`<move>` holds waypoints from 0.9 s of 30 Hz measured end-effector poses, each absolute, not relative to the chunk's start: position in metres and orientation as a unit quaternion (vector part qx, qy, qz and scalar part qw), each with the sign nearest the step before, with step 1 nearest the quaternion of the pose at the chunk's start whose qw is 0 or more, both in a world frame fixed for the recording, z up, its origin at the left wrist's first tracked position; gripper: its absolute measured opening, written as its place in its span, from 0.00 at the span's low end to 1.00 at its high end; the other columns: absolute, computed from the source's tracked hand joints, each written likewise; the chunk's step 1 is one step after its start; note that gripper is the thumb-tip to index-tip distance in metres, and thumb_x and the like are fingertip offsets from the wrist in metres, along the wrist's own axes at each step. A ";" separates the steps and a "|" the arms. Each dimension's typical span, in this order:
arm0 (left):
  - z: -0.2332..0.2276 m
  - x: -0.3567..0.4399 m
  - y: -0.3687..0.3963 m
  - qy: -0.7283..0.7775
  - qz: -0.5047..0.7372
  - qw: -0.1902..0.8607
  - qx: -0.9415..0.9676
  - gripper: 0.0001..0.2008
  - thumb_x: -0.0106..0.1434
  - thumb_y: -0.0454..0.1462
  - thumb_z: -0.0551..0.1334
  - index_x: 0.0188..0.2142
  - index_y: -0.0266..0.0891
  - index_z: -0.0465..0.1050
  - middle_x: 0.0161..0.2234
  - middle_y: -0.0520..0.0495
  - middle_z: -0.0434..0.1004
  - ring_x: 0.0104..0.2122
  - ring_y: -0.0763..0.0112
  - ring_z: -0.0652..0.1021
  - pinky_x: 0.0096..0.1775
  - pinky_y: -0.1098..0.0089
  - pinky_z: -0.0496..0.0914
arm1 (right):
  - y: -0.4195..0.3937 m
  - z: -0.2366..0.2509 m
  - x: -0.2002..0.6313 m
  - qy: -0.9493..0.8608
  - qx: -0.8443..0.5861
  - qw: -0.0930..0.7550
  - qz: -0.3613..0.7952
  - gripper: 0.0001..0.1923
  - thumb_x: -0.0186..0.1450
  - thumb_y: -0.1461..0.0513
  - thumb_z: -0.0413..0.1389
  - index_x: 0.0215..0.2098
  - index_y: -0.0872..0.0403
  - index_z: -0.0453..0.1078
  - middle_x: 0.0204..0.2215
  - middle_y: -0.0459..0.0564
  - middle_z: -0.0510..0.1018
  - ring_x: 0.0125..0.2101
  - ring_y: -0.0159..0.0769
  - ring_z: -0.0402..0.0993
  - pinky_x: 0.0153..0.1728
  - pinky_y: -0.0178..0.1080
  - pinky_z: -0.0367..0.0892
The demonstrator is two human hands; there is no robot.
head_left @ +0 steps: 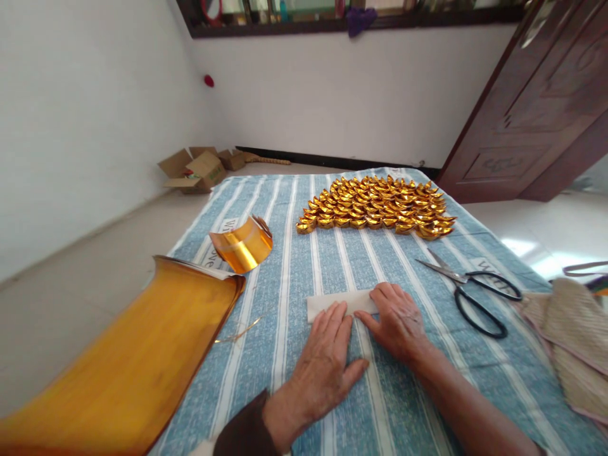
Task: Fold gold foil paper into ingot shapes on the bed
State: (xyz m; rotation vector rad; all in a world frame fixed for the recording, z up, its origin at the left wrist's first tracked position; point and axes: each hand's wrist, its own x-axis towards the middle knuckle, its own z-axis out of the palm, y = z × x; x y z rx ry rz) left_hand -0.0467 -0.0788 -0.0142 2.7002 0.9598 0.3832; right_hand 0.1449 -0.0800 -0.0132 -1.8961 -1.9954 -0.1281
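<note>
A folded strip of pale paper (327, 305) lies crosswise on the striped cloth in front of me. My left hand (323, 364) rests flat with its fingertips on the strip's near edge, the thumb spread away to the right. Over the strip's right end my right hand (396, 320) bends its fingers, its thumb along the near edge, holding the paper there. To the right of that hand are black-handled scissors (463, 278), their blades apart. The underside of the strip is out of sight.
Many folded gold paper ingots (375, 206) stand in rows at the table's far side. Left are a curled gold sheet (244, 244) and a large stack of gold paper (128, 342). A beige cloth (577, 335) lies right; cardboard boxes (197, 171) sit on the floor.
</note>
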 end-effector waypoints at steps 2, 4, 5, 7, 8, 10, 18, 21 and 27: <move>-0.014 -0.049 -0.077 0.326 0.138 0.119 0.927 0.31 0.63 0.44 0.63 0.60 0.29 0.59 0.64 0.25 0.57 0.64 0.42 0.59 0.58 0.42 0.63 | -0.080 -0.013 0.148 -0.707 -0.677 0.201 -0.020 0.10 0.62 0.55 0.60 0.32 0.53 0.69 0.33 0.51 0.74 0.38 0.44 0.68 0.38 0.43 0.62; -0.013 -0.051 -0.076 0.318 0.145 0.117 0.930 0.31 0.63 0.45 0.63 0.59 0.30 0.60 0.63 0.24 0.57 0.64 0.42 0.59 0.58 0.43 0.63 | -0.079 -0.013 0.153 -0.705 -0.679 0.206 0.005 0.08 0.61 0.56 0.60 0.32 0.52 0.71 0.34 0.51 0.74 0.39 0.44 0.68 0.39 0.43 0.62; -0.013 -0.052 -0.075 0.312 0.147 0.117 0.931 0.31 0.63 0.46 0.63 0.59 0.30 0.60 0.63 0.24 0.58 0.64 0.42 0.60 0.58 0.43 0.64 | -0.079 -0.012 0.156 -0.701 -0.682 0.206 0.018 0.07 0.61 0.57 0.60 0.33 0.52 0.72 0.35 0.51 0.74 0.40 0.44 0.69 0.39 0.42 0.62; -0.011 -0.054 -0.073 0.304 0.150 0.117 0.933 0.31 0.63 0.47 0.63 0.59 0.30 0.60 0.63 0.25 0.59 0.64 0.43 0.60 0.58 0.44 0.65 | -0.078 -0.011 0.162 -0.691 -0.693 0.200 0.041 0.07 0.61 0.57 0.61 0.34 0.52 0.74 0.37 0.51 0.74 0.41 0.44 0.69 0.41 0.43 0.62; -0.011 -0.054 -0.073 0.303 0.151 0.116 0.934 0.32 0.63 0.47 0.63 0.59 0.30 0.60 0.63 0.25 0.59 0.63 0.43 0.60 0.58 0.44 0.65 | -0.077 -0.010 0.165 -0.685 -0.700 0.195 0.051 0.07 0.61 0.57 0.61 0.35 0.51 0.75 0.37 0.51 0.74 0.41 0.44 0.69 0.41 0.43 0.62; -0.010 -0.055 -0.071 0.303 0.150 0.113 0.934 0.32 0.63 0.48 0.63 0.59 0.31 0.60 0.63 0.26 0.60 0.63 0.44 0.61 0.57 0.45 0.65 | -0.076 -0.007 0.170 -0.679 -0.706 0.186 0.071 0.08 0.60 0.57 0.61 0.36 0.51 0.76 0.38 0.51 0.74 0.42 0.44 0.69 0.43 0.43 0.62; -0.008 -0.065 -0.063 0.288 0.126 0.082 0.946 0.30 0.63 0.48 0.64 0.57 0.30 0.63 0.61 0.27 0.63 0.62 0.47 0.64 0.58 0.49 0.66 | -0.074 -0.003 0.174 -0.677 -0.709 0.170 0.099 0.09 0.60 0.58 0.62 0.39 0.50 0.78 0.42 0.52 0.75 0.44 0.44 0.69 0.45 0.42 0.62; -0.008 -0.074 -0.062 0.293 0.121 0.058 0.947 0.28 0.64 0.47 0.63 0.57 0.30 0.65 0.61 0.27 0.64 0.62 0.48 0.64 0.57 0.50 0.67 | -0.075 -0.002 0.174 -0.677 -0.709 0.169 0.102 0.09 0.60 0.58 0.61 0.38 0.50 0.78 0.42 0.52 0.75 0.44 0.44 0.69 0.45 0.42 0.62; -0.006 -0.095 -0.059 0.310 0.122 0.005 0.943 0.22 0.64 0.45 0.63 0.54 0.34 0.69 0.59 0.31 0.67 0.61 0.47 0.65 0.55 0.48 0.68 | -0.075 0.000 0.175 -0.681 -0.705 0.167 0.110 0.09 0.61 0.58 0.61 0.38 0.50 0.78 0.41 0.51 0.75 0.45 0.43 0.69 0.46 0.41 0.61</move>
